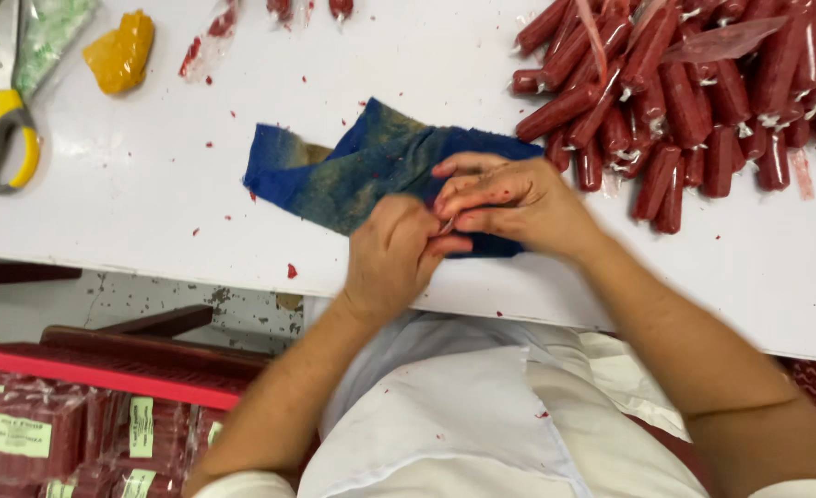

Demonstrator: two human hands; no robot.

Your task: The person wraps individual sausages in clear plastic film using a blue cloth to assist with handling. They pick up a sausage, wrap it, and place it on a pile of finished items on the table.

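Both hands, left hand [391, 254] and right hand [509, 205], pinch a thin, probably limp plastic strip [447, 224] over the blue cloth [353, 171].

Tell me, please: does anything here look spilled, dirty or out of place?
Yes. Red crumbs lie scattered over the white table. The blue cloth under both hands is crumpled and stained brownish. The left hand and right hand meet over it; the right one has red specks.
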